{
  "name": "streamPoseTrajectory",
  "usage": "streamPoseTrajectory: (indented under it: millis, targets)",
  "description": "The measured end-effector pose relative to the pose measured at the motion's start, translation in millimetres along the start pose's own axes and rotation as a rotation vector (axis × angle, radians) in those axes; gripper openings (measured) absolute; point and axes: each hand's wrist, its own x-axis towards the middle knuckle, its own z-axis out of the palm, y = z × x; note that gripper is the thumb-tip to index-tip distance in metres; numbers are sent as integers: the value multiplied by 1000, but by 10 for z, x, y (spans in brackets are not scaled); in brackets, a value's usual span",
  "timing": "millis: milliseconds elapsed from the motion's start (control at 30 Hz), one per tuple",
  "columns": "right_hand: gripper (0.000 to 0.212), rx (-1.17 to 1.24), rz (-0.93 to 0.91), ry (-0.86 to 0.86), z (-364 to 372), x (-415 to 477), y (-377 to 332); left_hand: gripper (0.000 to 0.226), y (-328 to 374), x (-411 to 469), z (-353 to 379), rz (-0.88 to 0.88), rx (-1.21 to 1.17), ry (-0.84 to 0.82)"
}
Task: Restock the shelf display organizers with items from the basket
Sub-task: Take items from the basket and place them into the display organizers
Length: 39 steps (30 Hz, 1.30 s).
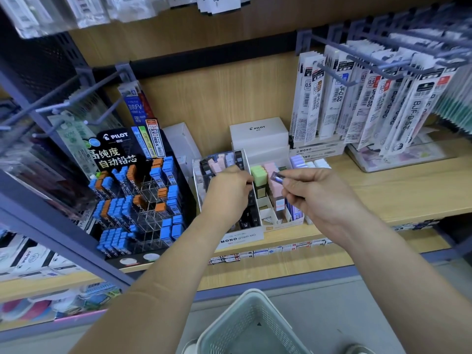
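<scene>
Hands are two, both bare and both reaching over the white compartmented organizer (258, 221) on the wooden shelf (408, 190). One small purple lead case (277, 178) is pinched between the thumb and fingertips of the right hand (310, 192), tilted, held just above the organizer's pink cases (274, 186). Just left of that grip stands a short row of green cases (258, 175), touching the pink row beside it. The left hand (228, 187) has its fingers curled down at the organizer's dark cases (246, 218); its palm hides the tips, so I cannot tell whether it grasps anything.

Behind the left hand a clear organizer (222, 159) holds black, pink and lilac cases upright. Far left of both grips, one black tiered Pilot display (135, 198) carries many blue and several orange lead tubes, with a number of its clear cells bare. Behind and right of the right hand's grip sit two white Pilot boxes (258, 135), stacked, and above them refill packs (357, 98) hang from hooks.

One pale green mesh basket (251, 325) sits below both forearms, near the viewer; no items show in the visible part.
</scene>
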Motion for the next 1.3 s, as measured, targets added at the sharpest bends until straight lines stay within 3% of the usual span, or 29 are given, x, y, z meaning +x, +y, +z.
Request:
streamPoseTrajectory:
  millis: [233, 300, 400, 533, 633, 767, 933, 1067, 1167, 1300]
  targets:
    - [22, -62, -68, 83, 21, 5, 3, 11, 11, -7, -64, -53, -45, 8]
    - [24, -58, -80, 99, 7, 17, -2, 17, 74, 6, -209, -160, -255, 54]
    - [26, -21, -78, 61, 34, 22, 8, 16, 214, -62, -470, -338, -847, -76]
    - [21, -6, -58, -24, 96, 21, 40, 7, 254, -169, -588, -274, -965, -177]
    - [20, -8, -45, -38, 128, 5, 29, 20, 201, -168, -607, -282, -1044, -207]
    - [10, -14, -22, -52, 160, -1, 43, 38, 162, -175, -615, -240, -1000, -256]
    - [14, -123, -39, -92, 178, 15, 67, 19, 158, -146, -623, -262, -944, -177]
    - [11, -126, -24, 4, 146, 52, 50, 16, 56, 10, -651, -341, -948, 59]
    - [16, -118, -14, 29, 103, 60, 10, 20, -60, 226, -609, -345, -747, 230]
    - [19, -137, -1, 20, 82, 55, 5, 19, -82, 416, -475, -292, -480, 218]
